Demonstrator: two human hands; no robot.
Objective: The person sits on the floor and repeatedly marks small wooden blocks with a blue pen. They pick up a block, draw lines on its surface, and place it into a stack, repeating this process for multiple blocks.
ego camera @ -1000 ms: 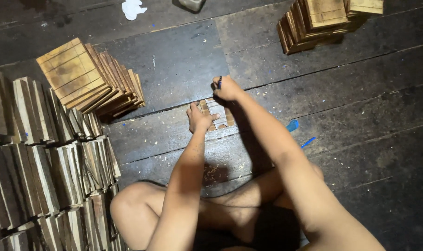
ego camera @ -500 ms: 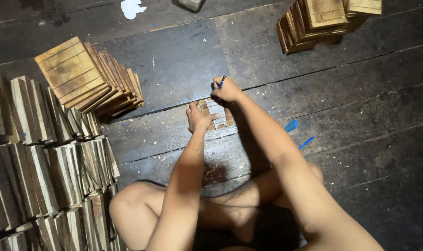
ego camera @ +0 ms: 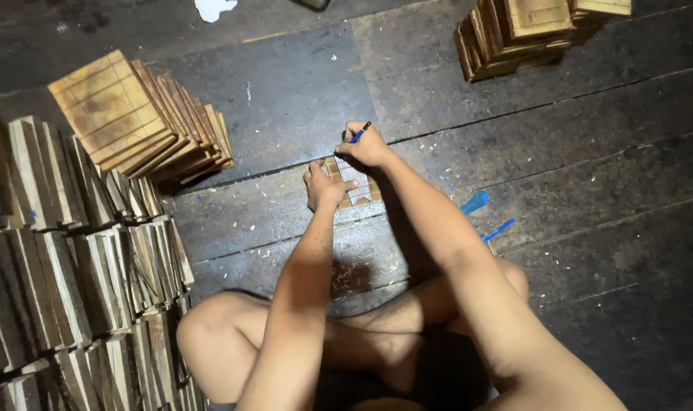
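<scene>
Down on the dark plank floor [ego camera: 590, 152], both hands worked at one small wooden piece [ego camera: 356, 186].

Seated cross-legged, the person pressed the left hand [ego camera: 324, 185] flat on the piece, fingers spread and loosely open, pinning it to the floor rather than gripping it. The right hand [ego camera: 368, 146] was closed around a blue pen [ego camera: 359, 134], its tip at the piece's far edge. The piece lay on the boards straight ahead of the knees, partly hidden under both hands. Two more blue pens [ego camera: 474, 202] lay near the right forearm. A fanned stack of square wooden tiles [ego camera: 126, 114] sat to the left, rows of upright tiles [ego camera: 65, 259] ran beside the left knee, and another pile [ego camera: 529, 30] stood well apart at upper right.
</scene>
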